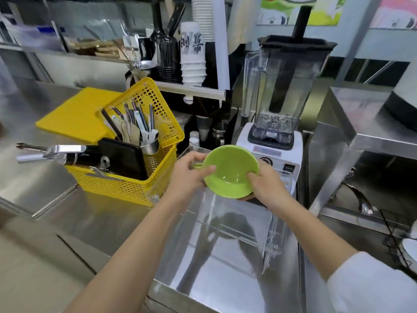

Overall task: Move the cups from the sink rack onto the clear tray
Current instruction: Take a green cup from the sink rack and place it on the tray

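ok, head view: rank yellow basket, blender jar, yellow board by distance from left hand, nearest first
1. Yellow basket: just left of the left hand.
2. Blender jar: up and to the right, behind the green cup.
3. Yellow board: far left, behind the basket.

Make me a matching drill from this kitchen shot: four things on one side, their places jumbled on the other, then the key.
Things
1. green cup
2. yellow basket
3. blender
4. clear tray

Places
A. on the steel counter, below the hands
B. held by the left hand and right hand
C. behind the tray, on a white base
D. left of the tray, holding straws

Pairs: 1-B, 2-D, 3-C, 4-A
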